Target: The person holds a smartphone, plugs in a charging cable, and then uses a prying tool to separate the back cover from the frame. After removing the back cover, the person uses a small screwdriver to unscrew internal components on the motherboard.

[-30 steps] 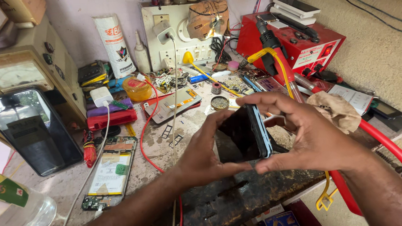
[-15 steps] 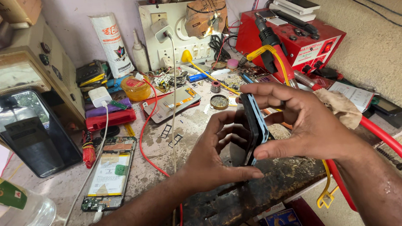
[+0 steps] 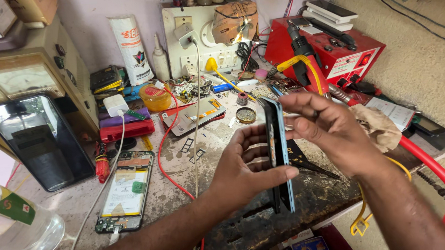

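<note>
At frame centre you held the phone (image 3: 278,152) edge-on above the workbench (image 3: 223,140), left hand (image 3: 244,171) gripping its lower half, right hand (image 3: 327,125) pinching the top. A twist could have cracked the screen or dropped it.
</note>
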